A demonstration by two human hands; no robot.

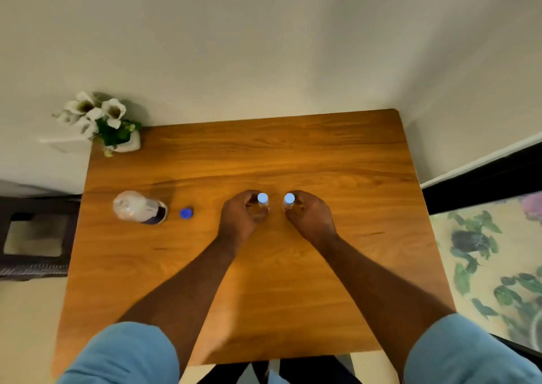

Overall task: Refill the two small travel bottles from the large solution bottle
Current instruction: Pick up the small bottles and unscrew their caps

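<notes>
Wooden desk (293,295): left hand (240,216) wraps one small bottle (262,203), right hand (311,216) wraps the other bottle (289,201). Large bottle (139,207) at nine o'clock, blue cap (186,213) just beside.

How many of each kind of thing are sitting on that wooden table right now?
Small travel bottles, one in the left hand, one in the right hand: 2
Large solution bottle: 1
Loose blue cap: 1
Flower pot: 1
Total: 5
</notes>
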